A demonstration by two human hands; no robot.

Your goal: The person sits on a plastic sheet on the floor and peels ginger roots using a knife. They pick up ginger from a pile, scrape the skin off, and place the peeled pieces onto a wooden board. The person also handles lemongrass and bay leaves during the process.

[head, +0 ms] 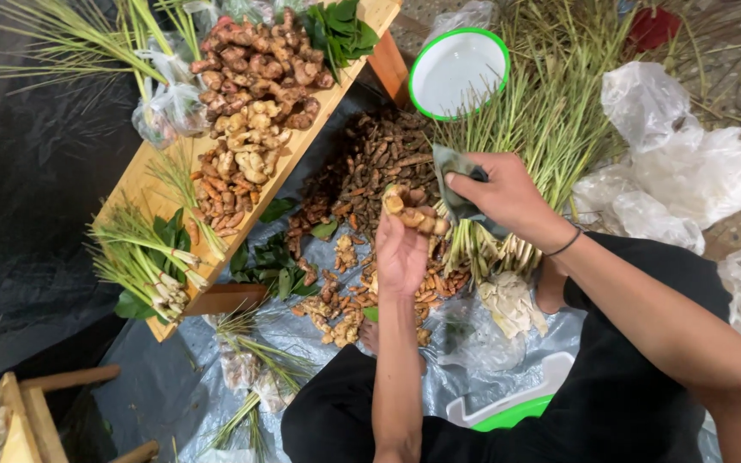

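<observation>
The left hand [402, 250] is reaching far, palm up, fingers curling shut in a grip. The right hand [501, 195] is crossing in from the right, fingers pinching closed, forearm bare.

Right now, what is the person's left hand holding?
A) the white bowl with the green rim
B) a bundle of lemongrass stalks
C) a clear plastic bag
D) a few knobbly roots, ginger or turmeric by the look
D: the left hand lies palm up with several roots cupped at its fingers.
</observation>
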